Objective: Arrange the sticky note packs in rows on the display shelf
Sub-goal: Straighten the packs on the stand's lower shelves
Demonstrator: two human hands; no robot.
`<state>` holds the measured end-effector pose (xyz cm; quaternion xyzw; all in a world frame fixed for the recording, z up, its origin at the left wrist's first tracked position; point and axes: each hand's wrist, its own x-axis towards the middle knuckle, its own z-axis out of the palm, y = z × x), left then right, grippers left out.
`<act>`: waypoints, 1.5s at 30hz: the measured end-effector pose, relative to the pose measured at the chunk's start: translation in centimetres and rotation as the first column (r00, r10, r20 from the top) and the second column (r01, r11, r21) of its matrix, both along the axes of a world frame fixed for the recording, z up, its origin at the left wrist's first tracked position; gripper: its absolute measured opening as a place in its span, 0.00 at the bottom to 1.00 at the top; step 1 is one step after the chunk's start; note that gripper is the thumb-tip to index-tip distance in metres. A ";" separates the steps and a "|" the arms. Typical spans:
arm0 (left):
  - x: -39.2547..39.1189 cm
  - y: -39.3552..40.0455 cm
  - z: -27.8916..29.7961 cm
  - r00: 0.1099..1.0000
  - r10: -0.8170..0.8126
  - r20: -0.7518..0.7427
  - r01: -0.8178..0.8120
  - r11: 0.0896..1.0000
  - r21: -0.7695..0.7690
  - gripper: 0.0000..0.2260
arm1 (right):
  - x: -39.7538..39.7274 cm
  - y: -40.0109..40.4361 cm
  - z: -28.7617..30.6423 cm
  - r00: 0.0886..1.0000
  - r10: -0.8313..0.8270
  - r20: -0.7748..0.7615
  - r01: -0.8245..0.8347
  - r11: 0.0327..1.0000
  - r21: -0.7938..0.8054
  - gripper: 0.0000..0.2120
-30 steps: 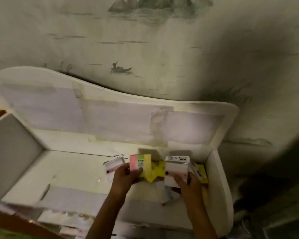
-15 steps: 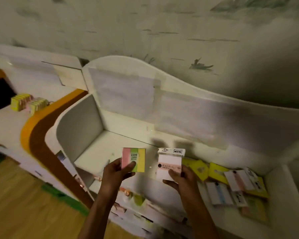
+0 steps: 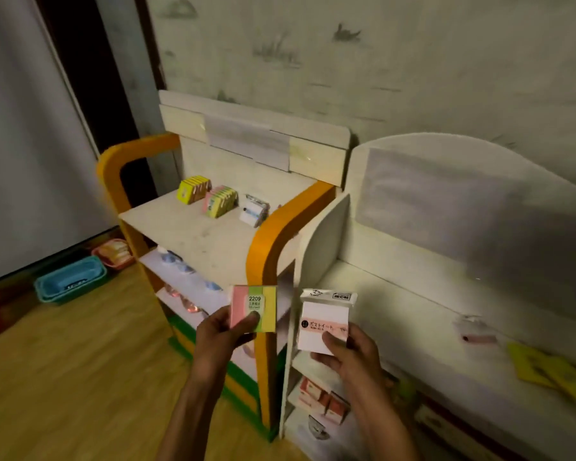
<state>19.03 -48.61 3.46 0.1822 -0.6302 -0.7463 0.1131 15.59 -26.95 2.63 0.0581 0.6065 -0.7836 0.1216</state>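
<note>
- A square pink, green and yellow striped sticky note pack (image 3: pixel 253 308) labelled 2209 is pinched in the left hand (image 3: pixel 221 341), thumb on its face.
- A white sticky note pack with a pink band (image 3: pixel 325 321) is gripped by the right hand (image 3: pixel 348 356).
- Both hands hold their packs in front of the orange-edged white display shelf (image 3: pixel 213 237).
- Three rows of packs (image 3: pixel 221 200) stand on its top.
- Yellow packs (image 3: pixel 542 367) lie on the neighbouring white shelf (image 3: pixel 396 294).

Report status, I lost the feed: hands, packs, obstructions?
Left hand holds striped pack. Right hand holds white pack. Orange shelf has three rows; nothing blocking.
</note>
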 end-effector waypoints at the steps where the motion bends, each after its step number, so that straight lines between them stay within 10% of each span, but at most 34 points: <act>1: 0.4 -2.2 0.0 1.000 0.019 -0.002 -0.019 1.000 0.004 0.11 | 0.3 -2.0 0.1 1.000 0.015 -0.002 -0.015 1.000 -0.002 0.13; 27: -12.7 -36.6 -0.7 0.988 0.124 0.089 -0.127 0.991 0.030 0.12 | -15.5 -36.2 -1.5 0.989 0.142 0.037 -0.136 0.982 -0.128 0.13; 45: -32.6 -41.8 -2.7 0.978 -0.101 0.184 0.137 0.971 -0.196 0.09 | -25.8 -39.8 0.4 0.990 -0.130 -0.058 0.137 0.980 0.146 0.09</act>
